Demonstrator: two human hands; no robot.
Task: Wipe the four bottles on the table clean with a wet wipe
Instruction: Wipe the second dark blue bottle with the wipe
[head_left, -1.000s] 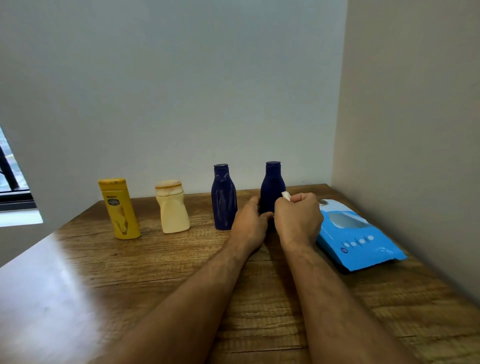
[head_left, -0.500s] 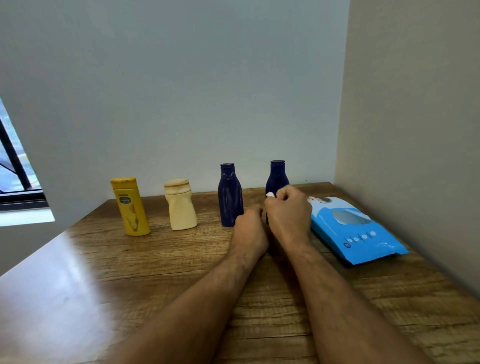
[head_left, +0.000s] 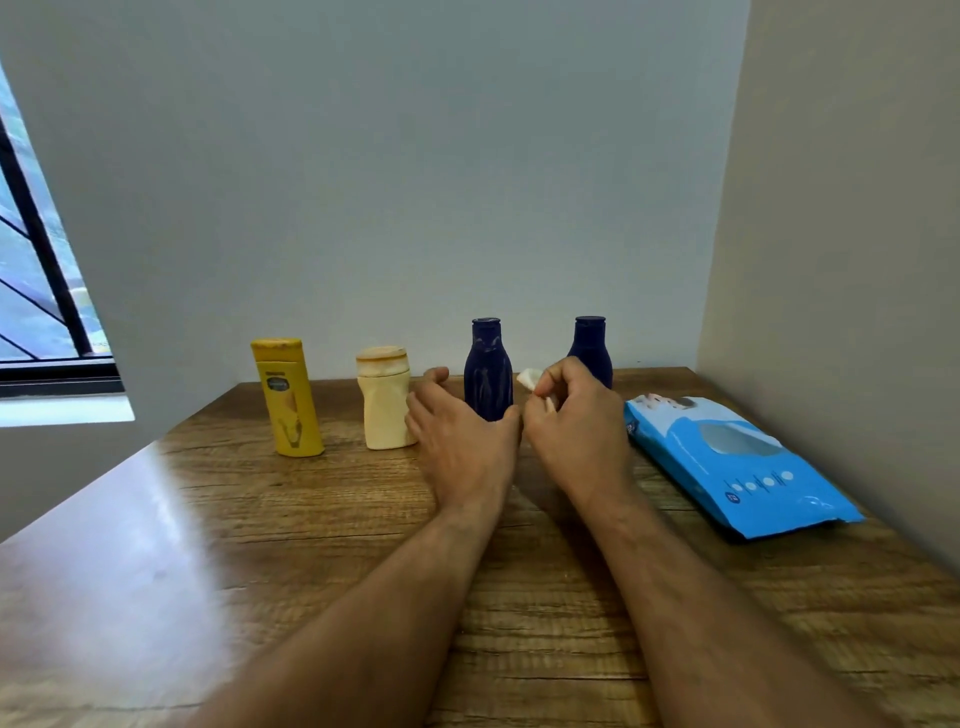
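Four bottles stand in a row near the back wall: a yellow bottle (head_left: 287, 397), a cream bottle (head_left: 384, 405), a dark blue bottle (head_left: 487, 371) and a second dark blue bottle (head_left: 590, 349) to its right. My left hand (head_left: 460, 436) is spread open around the front of the left blue bottle, fingers to its left and thumb to its right; contact is unclear. My right hand (head_left: 576, 426) pinches a small white wet wipe (head_left: 530, 378) just right of that bottle, and covers the lower part of the right blue bottle.
A blue pack of wet wipes (head_left: 737, 462) lies flat at the right, close to the side wall. The wooden table (head_left: 260, 545) runs back to the wall behind the bottles. A window is at the far left.
Both hands left the right blue bottle and shifted left. My left hand opened around the left blue bottle. My right hand still holds the wipe.
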